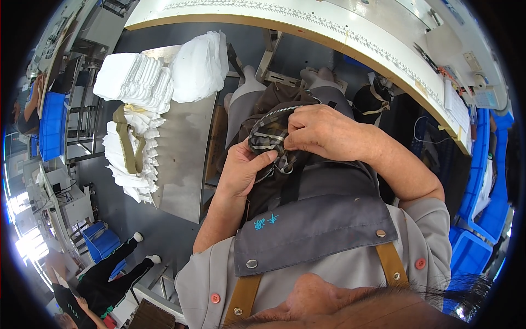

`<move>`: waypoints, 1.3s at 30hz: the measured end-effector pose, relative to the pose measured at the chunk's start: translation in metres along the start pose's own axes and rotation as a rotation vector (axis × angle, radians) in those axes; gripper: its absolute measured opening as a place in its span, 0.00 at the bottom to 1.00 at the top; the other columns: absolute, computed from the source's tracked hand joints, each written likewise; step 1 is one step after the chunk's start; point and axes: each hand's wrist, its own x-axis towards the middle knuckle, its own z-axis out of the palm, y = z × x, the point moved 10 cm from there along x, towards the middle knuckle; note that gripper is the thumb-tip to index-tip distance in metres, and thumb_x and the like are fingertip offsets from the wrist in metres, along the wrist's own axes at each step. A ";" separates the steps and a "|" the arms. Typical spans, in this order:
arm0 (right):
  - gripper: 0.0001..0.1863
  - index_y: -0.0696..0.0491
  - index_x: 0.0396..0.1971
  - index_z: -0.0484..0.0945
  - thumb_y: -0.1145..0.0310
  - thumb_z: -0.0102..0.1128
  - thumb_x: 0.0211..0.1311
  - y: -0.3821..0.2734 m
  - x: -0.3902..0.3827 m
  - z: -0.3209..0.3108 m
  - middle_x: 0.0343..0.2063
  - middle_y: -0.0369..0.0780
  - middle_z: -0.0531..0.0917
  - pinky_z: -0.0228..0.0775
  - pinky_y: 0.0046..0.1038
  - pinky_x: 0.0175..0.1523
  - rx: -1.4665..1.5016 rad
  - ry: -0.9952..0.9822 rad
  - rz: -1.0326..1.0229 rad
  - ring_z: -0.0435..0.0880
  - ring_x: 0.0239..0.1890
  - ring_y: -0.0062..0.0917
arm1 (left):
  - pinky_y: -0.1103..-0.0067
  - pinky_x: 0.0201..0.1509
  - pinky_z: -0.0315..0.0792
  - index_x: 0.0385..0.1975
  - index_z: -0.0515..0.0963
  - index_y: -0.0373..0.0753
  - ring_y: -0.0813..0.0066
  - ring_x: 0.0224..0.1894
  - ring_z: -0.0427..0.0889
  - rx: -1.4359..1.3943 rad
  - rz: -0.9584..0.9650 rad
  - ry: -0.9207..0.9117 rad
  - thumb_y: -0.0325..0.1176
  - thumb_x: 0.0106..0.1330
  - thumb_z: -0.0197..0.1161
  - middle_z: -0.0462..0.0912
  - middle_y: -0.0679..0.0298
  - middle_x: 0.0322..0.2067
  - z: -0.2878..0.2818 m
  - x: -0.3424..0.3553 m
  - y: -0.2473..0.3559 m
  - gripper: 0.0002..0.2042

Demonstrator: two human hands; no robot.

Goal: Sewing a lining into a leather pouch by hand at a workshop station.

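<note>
Left hand (239, 168) and right hand (324, 130) pinch 1 zippered cloth item (266, 141) lying between them.

Brown zippered cloth (269, 105), bunched up

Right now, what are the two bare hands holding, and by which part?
The left hand and right hand hold a dark brown cloth item by its checked lining, beside the curved silver-toothed zipper.

Textile workshop: stacked white cloth (134, 79), ruler-edged table (307, 24), blue crates (471, 252).
</note>
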 end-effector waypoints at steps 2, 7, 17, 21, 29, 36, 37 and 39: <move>0.05 0.55 0.30 0.83 0.70 0.65 0.55 0.000 0.000 0.001 0.26 0.39 0.77 0.71 0.35 0.40 -0.008 -0.028 0.013 0.78 0.34 0.34 | 0.78 0.52 0.76 0.47 0.80 0.32 0.78 0.43 0.82 0.001 0.003 0.002 0.18 0.60 0.67 0.85 0.62 0.43 0.000 0.000 0.000 0.15; 0.05 0.55 0.29 0.83 0.70 0.65 0.55 -0.001 0.000 0.000 0.26 0.40 0.77 0.71 0.35 0.41 -0.034 -0.028 -0.002 0.78 0.35 0.34 | 0.78 0.53 0.75 0.47 0.80 0.32 0.78 0.44 0.82 0.014 0.008 0.007 0.17 0.59 0.67 0.85 0.61 0.43 0.000 0.000 0.001 0.15; 0.05 0.55 0.29 0.83 0.70 0.64 0.55 -0.004 0.000 -0.006 0.27 0.40 0.77 0.71 0.35 0.40 -0.057 0.012 -0.026 0.78 0.35 0.34 | 0.80 0.52 0.74 0.49 0.76 0.32 0.79 0.43 0.81 0.240 0.209 0.049 0.18 0.56 0.70 0.83 0.63 0.42 0.014 -0.010 0.026 0.19; 0.05 0.55 0.29 0.82 0.70 0.65 0.54 0.000 -0.006 -0.018 0.27 0.39 0.76 0.71 0.35 0.39 -0.082 0.084 -0.030 0.78 0.35 0.34 | 0.82 0.49 0.75 0.45 0.75 0.32 0.81 0.41 0.80 0.311 0.168 0.151 0.19 0.57 0.71 0.82 0.63 0.41 0.013 -0.013 0.029 0.17; 0.04 0.54 0.30 0.83 0.72 0.67 0.55 0.012 -0.016 -0.027 0.33 0.38 0.79 0.75 0.32 0.40 0.139 0.172 0.117 0.82 0.36 0.34 | 0.90 0.25 0.64 0.33 0.75 0.35 0.88 0.22 0.73 0.356 0.277 0.348 0.28 0.62 0.71 0.78 0.69 0.23 -0.025 -0.026 0.038 0.09; 0.04 0.56 0.32 0.83 0.75 0.66 0.56 0.022 -0.012 -0.002 0.43 0.41 0.83 0.78 0.31 0.45 0.216 0.220 0.084 0.85 0.40 0.34 | 0.88 0.21 0.61 0.28 0.77 0.34 0.87 0.17 0.69 0.396 0.048 0.340 0.28 0.66 0.67 0.77 0.68 0.20 -0.025 -0.018 0.030 0.07; 0.04 0.56 0.32 0.83 0.75 0.66 0.56 0.023 -0.011 -0.003 0.43 0.41 0.83 0.78 0.31 0.45 0.216 0.223 0.083 0.85 0.40 0.34 | 0.89 0.21 0.60 0.29 0.77 0.35 0.88 0.17 0.68 0.322 0.076 0.310 0.28 0.66 0.66 0.77 0.68 0.20 -0.025 -0.016 0.031 0.06; 0.04 0.56 0.33 0.83 0.75 0.65 0.58 0.030 -0.009 0.000 0.43 0.42 0.84 0.78 0.28 0.46 0.290 0.186 0.119 0.86 0.40 0.32 | 0.89 0.21 0.58 0.31 0.77 0.35 0.88 0.17 0.67 0.251 0.102 0.276 0.28 0.67 0.65 0.78 0.68 0.20 -0.024 -0.013 0.032 0.05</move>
